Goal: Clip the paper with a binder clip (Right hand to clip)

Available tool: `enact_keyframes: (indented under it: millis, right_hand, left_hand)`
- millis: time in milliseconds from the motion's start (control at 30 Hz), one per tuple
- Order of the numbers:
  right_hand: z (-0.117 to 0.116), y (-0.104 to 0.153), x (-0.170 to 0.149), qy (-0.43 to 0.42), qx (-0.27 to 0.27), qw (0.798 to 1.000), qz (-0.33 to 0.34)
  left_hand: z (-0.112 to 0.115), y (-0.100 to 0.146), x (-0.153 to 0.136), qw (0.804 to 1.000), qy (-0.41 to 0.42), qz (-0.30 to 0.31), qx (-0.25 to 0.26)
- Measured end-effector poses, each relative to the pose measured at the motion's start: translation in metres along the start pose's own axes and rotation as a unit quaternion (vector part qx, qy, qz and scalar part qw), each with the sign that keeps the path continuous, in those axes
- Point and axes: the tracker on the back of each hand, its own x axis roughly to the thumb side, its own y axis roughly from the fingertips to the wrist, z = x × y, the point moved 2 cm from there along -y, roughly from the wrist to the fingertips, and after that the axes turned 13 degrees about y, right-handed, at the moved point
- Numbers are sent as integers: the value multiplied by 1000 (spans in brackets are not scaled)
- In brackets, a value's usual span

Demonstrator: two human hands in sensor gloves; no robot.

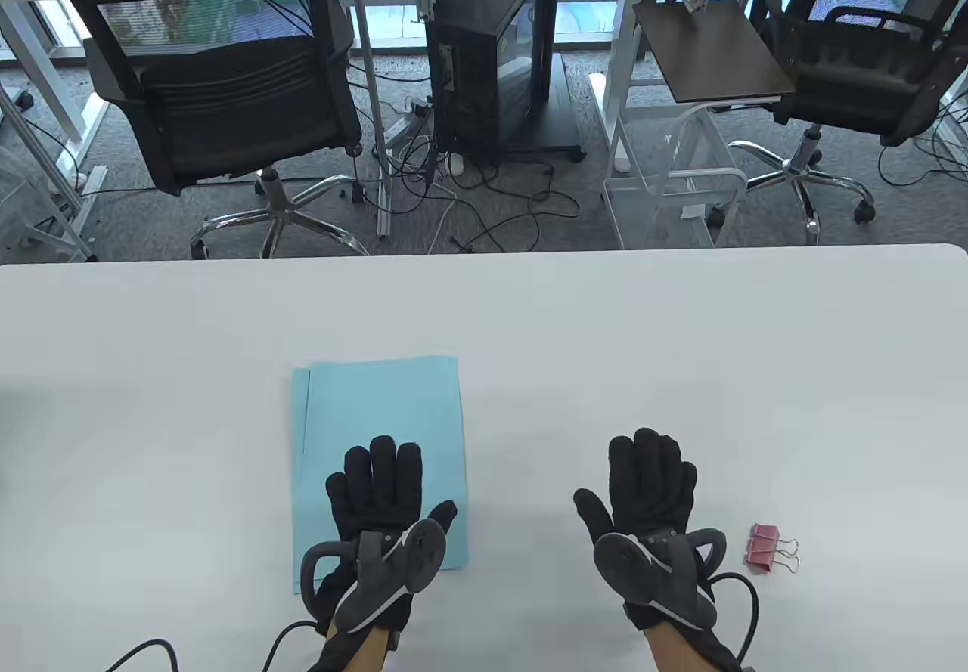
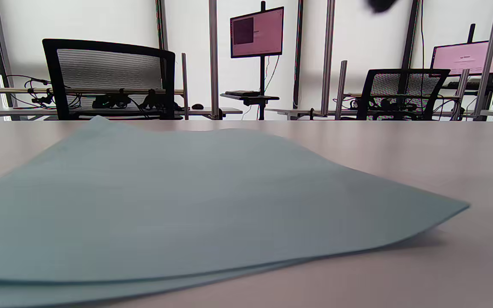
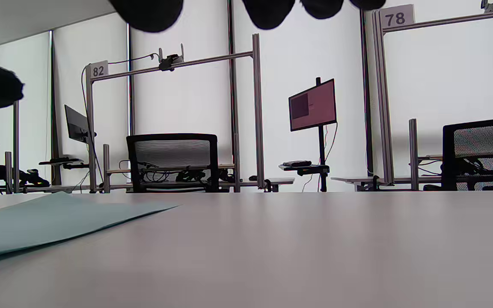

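Observation:
A stack of light blue paper lies on the white table, left of centre; it also shows in the left wrist view and at the left of the right wrist view. My left hand rests flat on the lower half of the paper, fingers spread. My right hand lies flat and empty on the bare table to the right of the paper. A pink binder clip with silver handles lies on the table just right of my right wrist.
The table's far edge runs across the middle of the table view. Beyond it are office chairs, a computer cart and floor cables.

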Motion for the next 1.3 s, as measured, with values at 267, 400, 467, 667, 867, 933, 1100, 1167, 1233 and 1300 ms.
enact_keyframes:
  millis: [267,400,467,667,867,933,1100,1167,1233,1300]
  right_hand:
    - [0,0,0,-4,13,1000,2]
    - [-1,-1,0,-7,15,1000,2]
    - [-1,-1,0,-8,16,1000,2]
    - [-3,-1,1,-14,25,1000,6]
    - [-3,-1,-1,-19,29,999,1]
    - [-4,-2,-2,-22,31,999,1]
    - [-5,-1,0,-20,39,999,4]
    - [-5,-1,0,-21,42,999,4]
    - [-6,-1,-1,-21,46,999,3]
    - [-7,-1,-1,-22,50,999,3]
  left_hand:
    - [1,0,1,1000,-5,4,-2]
    - [1,0,3,1000,-5,8,-3]
    - [1,-1,4,1000,-7,11,-3]
    - [2,-2,4,1000,-13,14,-8]
    - [-3,-8,-13,1000,-4,-25,-4]
    - [-1,-10,-26,998,4,-60,-17]
    - [4,-11,-59,988,42,-141,-39]
    - [6,-11,-69,983,50,-170,-45]
    - [10,-12,-78,977,63,-197,-57]
    - [16,-12,-85,968,79,-226,-75]
